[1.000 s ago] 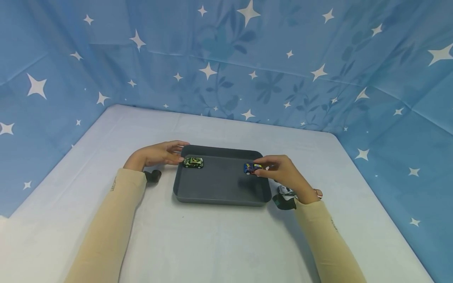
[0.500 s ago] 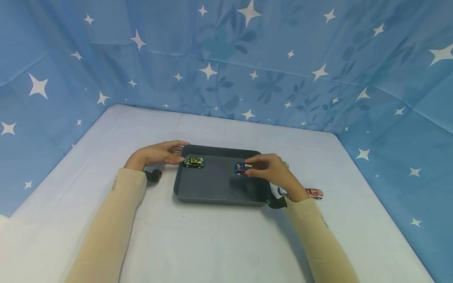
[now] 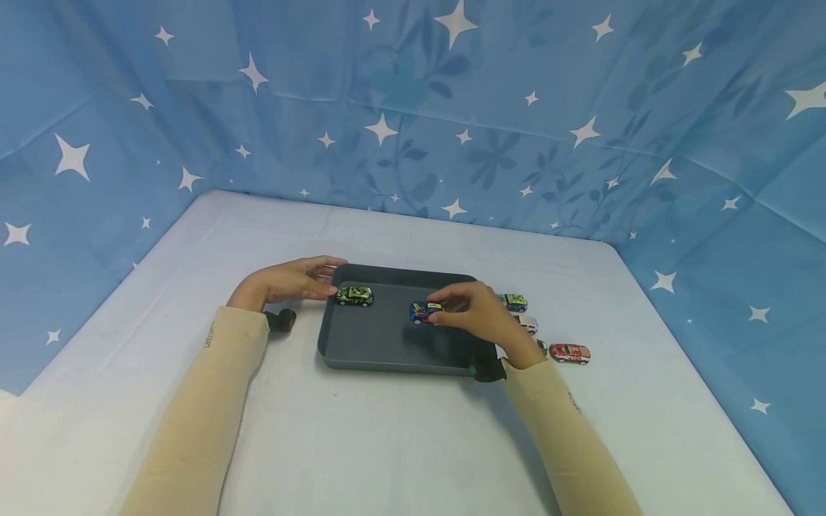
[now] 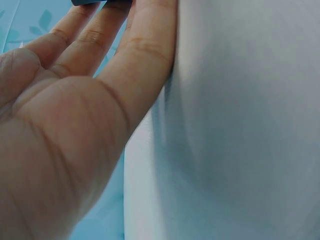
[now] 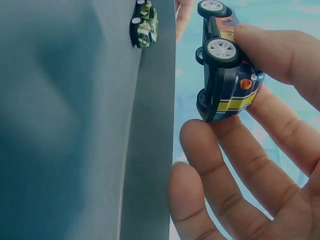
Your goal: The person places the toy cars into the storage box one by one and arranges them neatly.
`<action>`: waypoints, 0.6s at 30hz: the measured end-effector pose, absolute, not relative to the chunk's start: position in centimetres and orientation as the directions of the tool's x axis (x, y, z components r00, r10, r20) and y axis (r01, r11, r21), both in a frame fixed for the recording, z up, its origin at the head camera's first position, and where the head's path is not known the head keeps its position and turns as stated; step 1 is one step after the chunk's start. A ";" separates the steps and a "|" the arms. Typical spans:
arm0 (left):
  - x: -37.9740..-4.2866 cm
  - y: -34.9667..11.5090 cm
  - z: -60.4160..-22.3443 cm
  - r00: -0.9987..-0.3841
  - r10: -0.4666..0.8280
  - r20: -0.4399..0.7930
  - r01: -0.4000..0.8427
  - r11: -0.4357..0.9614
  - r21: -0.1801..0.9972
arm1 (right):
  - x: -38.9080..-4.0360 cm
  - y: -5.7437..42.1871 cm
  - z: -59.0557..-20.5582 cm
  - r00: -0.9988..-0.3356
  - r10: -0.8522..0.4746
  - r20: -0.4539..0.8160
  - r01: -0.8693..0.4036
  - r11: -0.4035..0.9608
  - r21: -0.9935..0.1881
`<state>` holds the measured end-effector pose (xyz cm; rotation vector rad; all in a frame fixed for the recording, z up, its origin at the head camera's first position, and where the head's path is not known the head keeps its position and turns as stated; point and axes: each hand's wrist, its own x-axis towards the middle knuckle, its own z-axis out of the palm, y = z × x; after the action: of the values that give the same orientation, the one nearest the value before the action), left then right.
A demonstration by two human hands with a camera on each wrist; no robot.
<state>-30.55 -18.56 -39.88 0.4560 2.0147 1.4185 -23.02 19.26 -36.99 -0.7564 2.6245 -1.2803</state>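
In the head view my right hand (image 3: pixel 474 312) pinches a blue toy car (image 3: pixel 422 311) with yellow and red markings over the dark grey baking tray (image 3: pixel 381 347). The right wrist view shows that toy car's wheels and rear, with my thumb on its side and fingertips against its end. A green-and-black camouflage toy car (image 3: pixel 353 296) stands inside the tray at its back left. My left hand (image 3: pixel 287 279) rests at the tray's left rim, thumb tip close to the camouflage car. In the left wrist view, the left fingers (image 4: pixel 145 50) reach towards the dark tray edge at the top.
Right of the tray, partly behind my right hand and wrist, lie a green toy car (image 3: pixel 514 302), a white toy car (image 3: pixel 528 324) and a red toy car (image 3: pixel 570 352). A white-covered table (image 3: pixel 387 444) bears everything. A blue star-patterned curtain (image 3: pixel 413 86) hangs behind.
My right hand has carried the blue toy car leftwards over the tray, uncovering more of the cars on the right. My left hand has stayed at the tray's rim.
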 end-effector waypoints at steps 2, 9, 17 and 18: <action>-30.5 -18.6 -39.8 -0.745 0.600 -0.290 -0.069 0.363 0.929 | -23.0 18.9 -36.9 -0.861 -0.497 0.110 -0.394 0.513 -0.763; -30.6 -18.6 -40.0 -0.749 0.595 -0.290 -0.063 0.373 0.926 | -23.2 17.5 -36.8 -0.843 -0.525 0.116 -0.422 0.513 -0.747; -30.7 -18.6 -40.1 -0.749 0.595 -0.292 -0.067 0.370 0.927 | -23.6 15.9 -36.3 -0.869 -0.490 0.064 -0.381 0.583 -0.718; -30.7 -18.6 -40.0 -0.750 0.594 -0.291 -0.068 0.369 0.927 | -23.7 15.6 -36.3 -0.871 -0.488 0.055 -0.377 0.591 -0.713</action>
<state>-30.67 -18.62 -40.04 0.4527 2.0269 1.4138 -23.66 15.61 -36.25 -0.7306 2.6700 -1.1439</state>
